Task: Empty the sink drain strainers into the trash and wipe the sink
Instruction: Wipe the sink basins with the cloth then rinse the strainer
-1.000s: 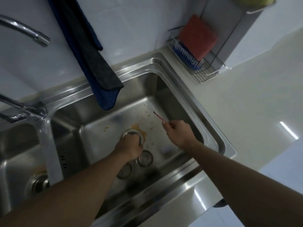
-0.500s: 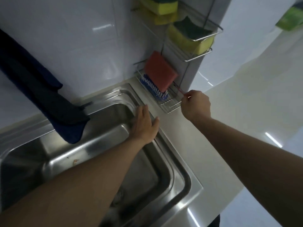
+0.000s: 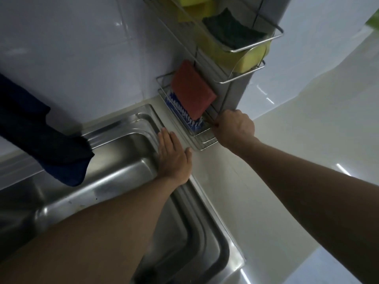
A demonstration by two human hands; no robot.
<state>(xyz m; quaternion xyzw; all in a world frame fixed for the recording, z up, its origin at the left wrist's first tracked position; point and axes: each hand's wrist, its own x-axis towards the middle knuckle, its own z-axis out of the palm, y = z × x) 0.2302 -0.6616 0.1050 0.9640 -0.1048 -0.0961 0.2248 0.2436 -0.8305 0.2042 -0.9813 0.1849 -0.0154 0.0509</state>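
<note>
A pale table (image 3: 266, 201) carries the steel sink (image 3: 127, 124) and, just beside it, a wire rack (image 3: 205, 143). The left hand (image 3: 173, 158) lies flat on the sink's rim, grip wide. The right hand (image 3: 235, 128) pinches a thin stick (image 3: 211, 122) in a tight grip at the rack's lowest tier.

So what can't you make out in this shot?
Head view:
- Drain strainers: none shows; the left forearm covers much of the sink floor.
- Whether the right hand holds anything: its curled fingers hide it.
- Blue brush: mostly under the orange sponge.
- Top yellow sponge: cut off by the upper edge.
- Dark cloth: cut off by the left edge.
- Trash: outside the picture.
</note>
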